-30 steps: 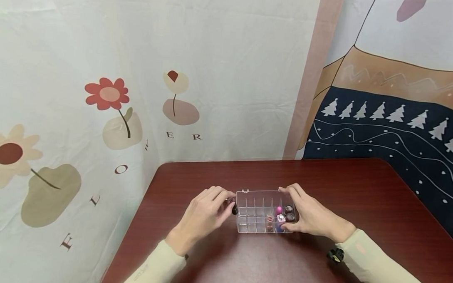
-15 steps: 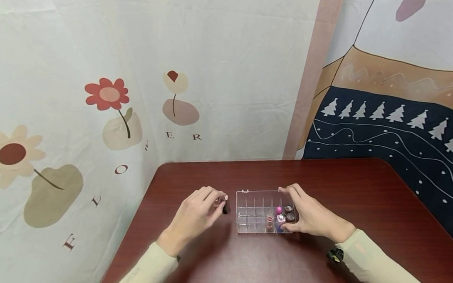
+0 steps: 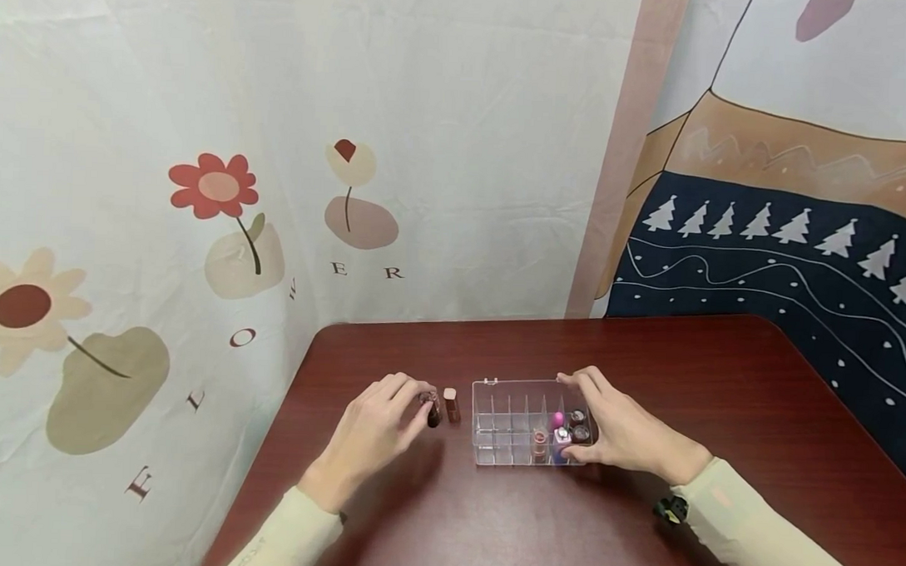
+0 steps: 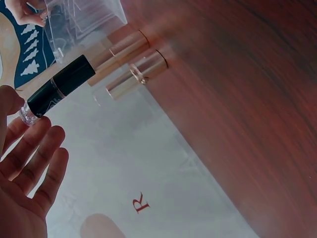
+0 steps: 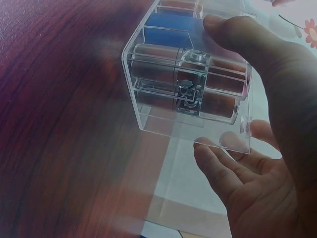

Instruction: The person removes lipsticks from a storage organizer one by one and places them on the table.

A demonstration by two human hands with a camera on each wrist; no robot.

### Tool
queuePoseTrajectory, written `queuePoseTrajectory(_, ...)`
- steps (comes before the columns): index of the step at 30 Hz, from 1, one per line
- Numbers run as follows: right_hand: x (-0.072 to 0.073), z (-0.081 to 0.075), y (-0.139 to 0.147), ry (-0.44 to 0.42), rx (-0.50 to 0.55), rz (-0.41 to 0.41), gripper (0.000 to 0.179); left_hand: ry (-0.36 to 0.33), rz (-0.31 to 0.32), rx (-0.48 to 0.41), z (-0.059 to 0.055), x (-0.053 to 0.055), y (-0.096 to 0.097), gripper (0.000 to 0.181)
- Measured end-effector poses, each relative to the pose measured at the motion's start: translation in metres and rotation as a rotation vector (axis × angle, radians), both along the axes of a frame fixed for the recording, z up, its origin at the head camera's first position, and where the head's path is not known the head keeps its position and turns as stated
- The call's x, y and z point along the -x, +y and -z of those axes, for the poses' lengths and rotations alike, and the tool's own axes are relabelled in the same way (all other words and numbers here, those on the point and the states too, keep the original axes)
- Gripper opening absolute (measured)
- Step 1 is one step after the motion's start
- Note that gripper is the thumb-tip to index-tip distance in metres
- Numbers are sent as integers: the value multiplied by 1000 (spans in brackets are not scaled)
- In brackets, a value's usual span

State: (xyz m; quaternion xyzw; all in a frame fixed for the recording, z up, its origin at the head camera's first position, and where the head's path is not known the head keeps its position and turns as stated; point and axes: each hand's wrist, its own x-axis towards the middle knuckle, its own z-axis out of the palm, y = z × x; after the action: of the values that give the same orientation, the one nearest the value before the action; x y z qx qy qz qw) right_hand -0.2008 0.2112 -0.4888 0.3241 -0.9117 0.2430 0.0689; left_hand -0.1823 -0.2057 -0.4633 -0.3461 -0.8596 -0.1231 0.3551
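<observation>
My left hand (image 3: 376,422) pinches a black lipstick tube (image 4: 62,85) by its clear end, left of the organizer. Two rose-gold lipstick tubes (image 4: 138,74) stand side by side on the table close by; in the head view one rose-gold tube (image 3: 452,405) shows plainly, right of the black one. My right hand (image 3: 628,426) grips the right end of a clear divided organizer (image 3: 502,464), thumb at the front and fingers at the back. Its right compartments hold several cosmetics, among them a pink-topped item (image 3: 558,420), a blue tube (image 5: 171,27) and a peach-coloured tube (image 3: 540,443).
The organizer stands on a dark red wooden table (image 3: 534,527). Behind the table hang a pale flower-printed cloth (image 3: 464,192) and a navy tree-patterned cloth (image 3: 761,260). A dark device (image 3: 671,510) is at the right wrist.
My left hand has moved left from the organizer's left edge with the black lipstick tube. A rose-gold tube now shows between them. The right hand and organizer have stayed put.
</observation>
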Motion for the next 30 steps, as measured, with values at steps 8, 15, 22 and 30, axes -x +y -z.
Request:
queuePoseTrajectory(8,0,0,0,-4,2,1,107,-17,-16,-7,4,3,-8,23)
queuePoseTrajectory(15,1,2,-1,16,2,-2,108,-16,-22,-7,8,7,-13,23)
queuePoseTrajectory(22,1,1,0,-26,-1,2,111,-25,-44,-4,12,10,-18,24)
queuePoseTrajectory(30,1,1,-1,-25,-8,6,111,-43,-75,11,19,15,-25,23)
